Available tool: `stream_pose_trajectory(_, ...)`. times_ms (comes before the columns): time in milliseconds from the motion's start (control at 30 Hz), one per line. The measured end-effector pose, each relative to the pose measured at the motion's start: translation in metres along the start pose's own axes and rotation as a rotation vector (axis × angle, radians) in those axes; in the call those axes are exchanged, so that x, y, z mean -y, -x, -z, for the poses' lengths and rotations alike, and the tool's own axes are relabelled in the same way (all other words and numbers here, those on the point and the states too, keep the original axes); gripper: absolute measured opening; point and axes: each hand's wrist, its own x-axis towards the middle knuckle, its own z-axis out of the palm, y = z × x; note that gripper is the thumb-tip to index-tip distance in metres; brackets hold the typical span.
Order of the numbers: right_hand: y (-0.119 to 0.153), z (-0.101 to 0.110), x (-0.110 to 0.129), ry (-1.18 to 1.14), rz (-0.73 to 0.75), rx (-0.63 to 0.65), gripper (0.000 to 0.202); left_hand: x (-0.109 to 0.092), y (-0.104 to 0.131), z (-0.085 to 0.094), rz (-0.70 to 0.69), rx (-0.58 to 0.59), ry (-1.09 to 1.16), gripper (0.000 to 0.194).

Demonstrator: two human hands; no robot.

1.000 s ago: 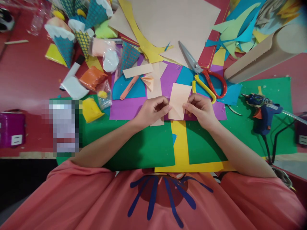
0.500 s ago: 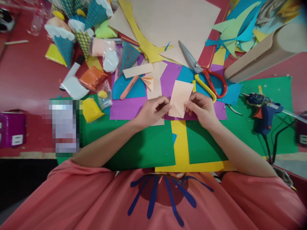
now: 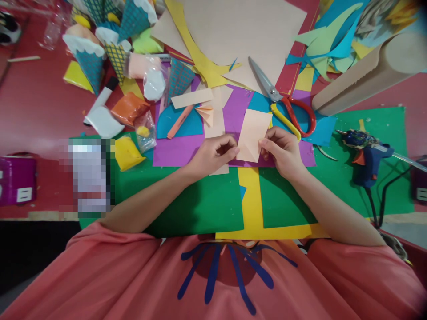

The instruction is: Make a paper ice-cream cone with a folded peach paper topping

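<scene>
A small peach paper rectangle [image 3: 252, 133] with faint creases is held up between both hands. My left hand [image 3: 216, 153] pinches its lower left edge between thumb and fingers. On the other side, my right hand [image 3: 283, 149] grips the lower right edge the same way. Left of the paper lie a small fan-folded peach piece [image 3: 205, 114], a peach marker [image 3: 180, 122] and a cut paper strip [image 3: 191, 98]. Scissors [image 3: 275, 94] with one red and one yellow handle rest just beyond my right hand, blades pointing away.
A blue hot glue gun [image 3: 365, 155] with its cord lies at the right, beside a paper roll [image 3: 367, 75]. Bagged clay packs [image 3: 130, 108] and several decorated cones [image 3: 88, 62] crowd the left. Large peach sheets [image 3: 243, 31] and green sheets [image 3: 187, 200] cover the table.
The peach paper has shifted slightly to the right and away from me, my right hand moving a little with it. My left hand has barely moved. Everything else stays put.
</scene>
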Motion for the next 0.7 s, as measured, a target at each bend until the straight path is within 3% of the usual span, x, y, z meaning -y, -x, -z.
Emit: stream_pose_trajectory(700,-0.0017,0.0018,-0.0027,-0.043,-0.011,-0.031,0.030,-0.0015,0.0010,0.0000,0.007,0.020,-0.004,0.021)
